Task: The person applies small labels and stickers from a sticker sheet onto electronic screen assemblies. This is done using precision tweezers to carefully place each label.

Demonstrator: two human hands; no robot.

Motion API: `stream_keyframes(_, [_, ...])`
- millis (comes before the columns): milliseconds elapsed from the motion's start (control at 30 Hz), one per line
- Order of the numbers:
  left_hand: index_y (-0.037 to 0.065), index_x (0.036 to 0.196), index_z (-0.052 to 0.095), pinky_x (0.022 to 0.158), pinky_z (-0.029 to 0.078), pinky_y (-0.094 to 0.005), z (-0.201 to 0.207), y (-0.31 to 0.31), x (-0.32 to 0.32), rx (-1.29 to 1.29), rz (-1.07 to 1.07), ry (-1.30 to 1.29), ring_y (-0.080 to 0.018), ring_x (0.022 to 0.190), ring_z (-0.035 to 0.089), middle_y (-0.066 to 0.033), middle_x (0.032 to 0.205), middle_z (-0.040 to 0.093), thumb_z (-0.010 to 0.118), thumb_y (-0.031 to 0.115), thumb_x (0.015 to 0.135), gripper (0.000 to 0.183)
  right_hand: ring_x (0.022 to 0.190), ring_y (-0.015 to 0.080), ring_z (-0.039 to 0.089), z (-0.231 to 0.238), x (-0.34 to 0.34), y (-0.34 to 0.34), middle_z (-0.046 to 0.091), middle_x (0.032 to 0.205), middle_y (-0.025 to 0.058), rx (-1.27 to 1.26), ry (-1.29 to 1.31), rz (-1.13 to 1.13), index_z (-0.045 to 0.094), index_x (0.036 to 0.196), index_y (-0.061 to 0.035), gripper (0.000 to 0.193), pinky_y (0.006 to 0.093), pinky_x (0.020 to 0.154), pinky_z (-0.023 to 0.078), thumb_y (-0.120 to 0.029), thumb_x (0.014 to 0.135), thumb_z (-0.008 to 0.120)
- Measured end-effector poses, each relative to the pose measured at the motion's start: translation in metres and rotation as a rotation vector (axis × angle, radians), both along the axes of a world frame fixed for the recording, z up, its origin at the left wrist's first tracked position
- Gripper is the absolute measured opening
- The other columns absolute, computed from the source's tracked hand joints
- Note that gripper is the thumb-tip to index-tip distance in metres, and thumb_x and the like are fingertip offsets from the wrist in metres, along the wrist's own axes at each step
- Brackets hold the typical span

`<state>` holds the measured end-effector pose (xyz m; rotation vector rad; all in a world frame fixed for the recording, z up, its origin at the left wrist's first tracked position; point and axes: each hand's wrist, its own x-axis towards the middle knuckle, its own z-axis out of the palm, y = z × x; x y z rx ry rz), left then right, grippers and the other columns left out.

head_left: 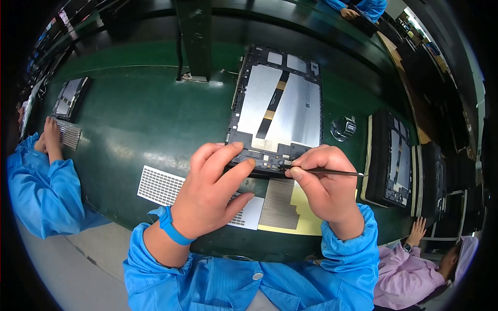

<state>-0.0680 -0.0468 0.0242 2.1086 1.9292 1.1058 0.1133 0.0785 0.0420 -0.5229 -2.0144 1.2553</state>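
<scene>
An opened tablet (301,109) lies in front of me, its silver back plate crossed by a black ribbon cable (273,106) with gold-coloured bands. My left hand (212,186) rests on its near edge, fingers spread over the black frame and the thumb held apart. Between the thumb and fingers of my right hand (329,181) is a pair of slim dark tweezers (337,171). Their working end meets the small parts along the tablet's near edge; the very tips are partly hidden by my fingers. A blue band (174,228) circles my left wrist.
A white label sheet (161,185) and a yellow sheet with grey-brown pieces (282,205) lie on the green table. To the right are a small metal tally counter (343,128) and stacked tablets (391,160). Co-workers sit left, right and across; another tablet (71,98) lies far left.
</scene>
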Motion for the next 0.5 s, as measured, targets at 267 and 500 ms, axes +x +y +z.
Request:
stream_keyframes(267, [0.009, 0.116, 0.054, 0.094, 0.042, -0.0433, -0.0005, -0.0024, 0.0007, -0.022, -0.003, 0.013, -0.0381, 0.113, 0.040, -0.0143, 0.127, 0.043, 0.079, 0.008, 0.056, 0.064, 0.075, 0.0228, 0.059, 0.0031, -0.0001, -0.0017, 0.061, 0.083, 0.0104, 0.286, -0.003, 0.046, 0.059, 0.085, -0.0005, 0.017, 0.0305, 0.065, 0.049, 0.005, 0.073, 0.070])
stream_keyframes(500, [0.008, 0.116, 0.053, 0.093, 0.042, -0.0433, -0.0013, -0.0005, 0.0002, -0.016, -0.017, 0.008, -0.0382, 0.112, 0.040, -0.0147, 0.127, 0.043, 0.079, 0.008, 0.056, 0.065, 0.078, 0.0253, 0.060, 0.0011, 0.0030, -0.0023, 0.061, 0.083, 0.0103, 0.270, -0.007, 0.030, 0.058, 0.085, -0.0007, 0.020, 0.0324, 0.066, 0.049, 0.006, 0.071, 0.071])
